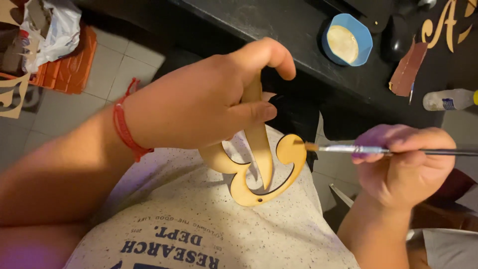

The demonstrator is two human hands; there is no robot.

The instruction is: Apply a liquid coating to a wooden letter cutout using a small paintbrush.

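Wooden cutout (264, 172) (flat, curly shape) hangs in the air over the person's lap, clear of the desk (298, 45), long axis roughly upright. Left hand (209, 99) is clenched on its top stem, thumb and fingers pinching it. Right hand (403, 164) grips a thin brush (378, 149) lying level, bristle tip touching the cutout's right curl. Brush comes in from the right, across the long axis. Blue cup (347, 40) sits by the desk's near edge.

Left hand (199, 102) holds wooden cutout (259, 169); paintbrush (358, 149) touches its right.
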